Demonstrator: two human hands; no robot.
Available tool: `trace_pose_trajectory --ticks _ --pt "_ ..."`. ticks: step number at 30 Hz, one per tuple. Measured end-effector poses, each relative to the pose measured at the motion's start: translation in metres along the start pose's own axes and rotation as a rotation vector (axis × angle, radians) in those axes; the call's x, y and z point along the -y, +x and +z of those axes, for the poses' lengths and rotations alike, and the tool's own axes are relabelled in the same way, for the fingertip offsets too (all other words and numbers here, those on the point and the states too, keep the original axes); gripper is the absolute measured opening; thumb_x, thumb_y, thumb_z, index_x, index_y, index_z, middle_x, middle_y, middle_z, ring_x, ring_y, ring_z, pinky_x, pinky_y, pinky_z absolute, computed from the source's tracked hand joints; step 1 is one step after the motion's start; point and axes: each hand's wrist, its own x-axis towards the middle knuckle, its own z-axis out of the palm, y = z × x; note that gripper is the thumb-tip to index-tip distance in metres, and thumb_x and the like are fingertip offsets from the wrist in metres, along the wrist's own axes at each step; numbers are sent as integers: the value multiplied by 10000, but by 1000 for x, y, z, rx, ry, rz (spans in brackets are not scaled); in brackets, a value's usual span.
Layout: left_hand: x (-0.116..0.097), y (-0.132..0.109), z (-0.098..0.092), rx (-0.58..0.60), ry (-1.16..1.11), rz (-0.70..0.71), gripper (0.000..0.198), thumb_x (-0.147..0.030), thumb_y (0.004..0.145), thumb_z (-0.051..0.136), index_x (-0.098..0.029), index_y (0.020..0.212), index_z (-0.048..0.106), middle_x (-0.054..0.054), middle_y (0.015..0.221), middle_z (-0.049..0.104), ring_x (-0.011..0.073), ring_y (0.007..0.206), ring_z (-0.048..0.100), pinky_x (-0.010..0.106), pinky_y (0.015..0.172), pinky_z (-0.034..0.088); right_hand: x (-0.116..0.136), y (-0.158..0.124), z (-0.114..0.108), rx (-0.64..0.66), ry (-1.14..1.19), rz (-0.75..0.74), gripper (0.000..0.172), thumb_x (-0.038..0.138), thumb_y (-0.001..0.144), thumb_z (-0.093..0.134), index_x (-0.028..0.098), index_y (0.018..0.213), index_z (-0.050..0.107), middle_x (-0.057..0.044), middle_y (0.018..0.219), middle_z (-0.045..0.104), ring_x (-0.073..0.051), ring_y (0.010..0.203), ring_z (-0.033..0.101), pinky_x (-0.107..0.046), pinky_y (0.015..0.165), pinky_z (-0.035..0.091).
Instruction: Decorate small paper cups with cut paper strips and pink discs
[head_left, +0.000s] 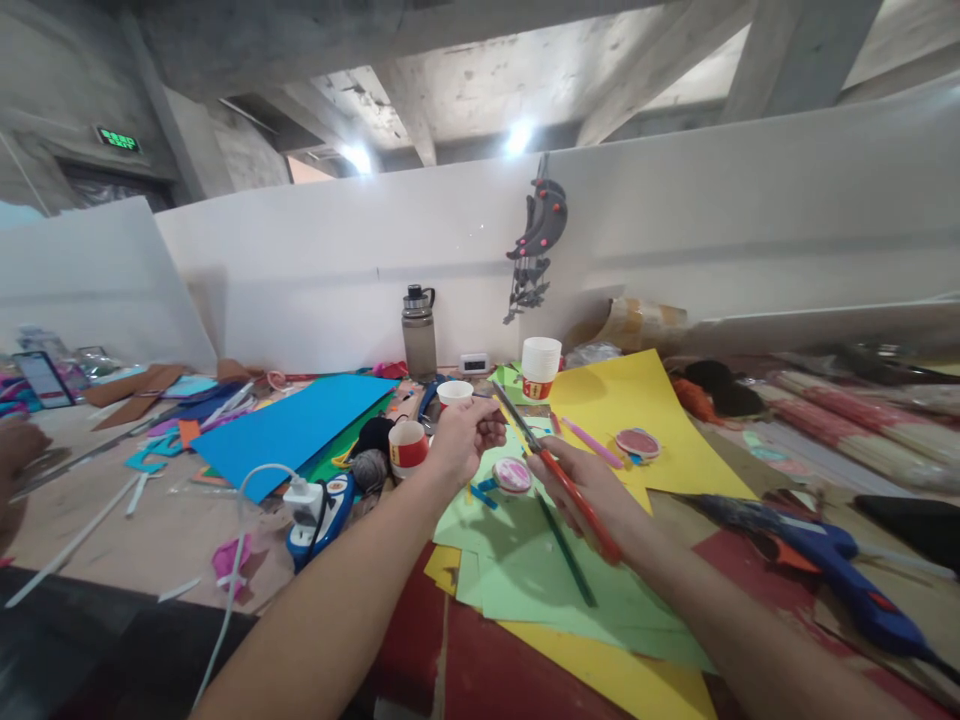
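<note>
My right hand grips a pair of red-handled scissors, whose blades point up and away to the left. Close to the blade tips is my left hand, its fingers pinched together; what they hold is too small to make out. Below both hands lie light green paper sheets, with a round pink-and-white piece and a dark green pencil on them. To the right, a pink pen and another round pinkish piece rest on yellow paper.
Red-and-white paper cups stand left of my hands, and a cup stack behind. A blue glue gun lies right. Left are a power strip with a white cable, yarn balls, blue card and another person's hand.
</note>
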Motion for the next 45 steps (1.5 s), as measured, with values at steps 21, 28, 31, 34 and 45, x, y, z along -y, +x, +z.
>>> trace_pose_trajectory --ticks 21,28,31,34,45 --pt "7 -3 0 168 639 181 321 -451 685 691 -141 683 612 -25 534 529 67 453 436 216 468 323 1 16 -11 -227 30 -16 319 426 909 424 199 1057 592 -64 978 679 -189 919 625 -317 794 469" --pt "9 -4 1 185 671 161 337 -465 691 683 -135 719 626 -36 541 507 57 450 382 217 454 271 -1 29 9 -104 603 78 189 266 760 617 179 921 570 20 675 624 -121 611 613 -260 604 506" --pt "11 0 -2 200 655 154 341 -464 712 670 -134 768 607 -36 555 502 62 452 405 213 457 297 1 32 3 -136 641 175 84 209 717 627 163 760 570 40 561 560 -90 480 540 -228 505 473" --pt "11 8 -8 164 644 139 383 -505 742 624 -151 875 565 -15 627 559 74 445 444 219 457 335 0 36 -4 -156 644 199 95 210 681 652 154 672 576 27 557 563 -71 448 495 -206 452 424" --pt "22 8 -24 248 1352 201 200 -397 659 690 -212 736 688 57 739 672 193 658 570 271 563 357 -8 38 -9 -159 661 218 205 347 696 636 162 696 547 60 574 473 -31 416 310 -194 389 204"
